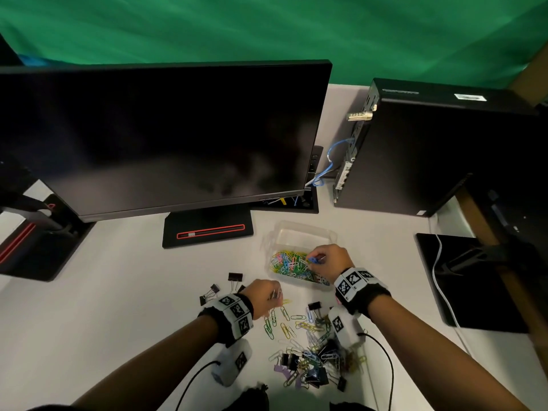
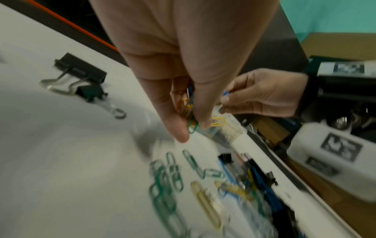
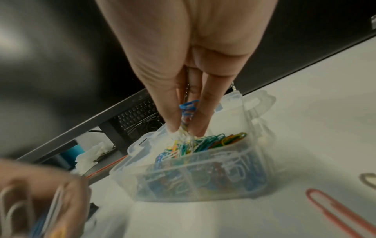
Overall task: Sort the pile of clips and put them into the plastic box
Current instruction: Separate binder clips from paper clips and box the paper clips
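A clear plastic box [image 1: 305,231] [image 3: 252,161] sits on the white table, its near compartment filled with coloured paper clips [image 1: 289,265] [image 3: 203,143]. My right hand [image 1: 321,262] [image 3: 183,127] hovers over that compartment and pinches a small bunch of clips, a blue one [image 3: 188,107] on top. My left hand [image 1: 271,295] [image 2: 191,127], just left of the box, pinches several clips, green and yellow among them. A mixed pile of paper clips and black binder clips [image 1: 308,351] lies in front of both hands.
A few black binder clips [image 1: 221,287] [image 2: 81,82] lie apart to the left. A monitor [image 1: 166,137] on its stand [image 1: 207,229] rises behind, a black computer case [image 1: 430,149] at the back right. A black pad [image 1: 462,280] with a white cable lies right.
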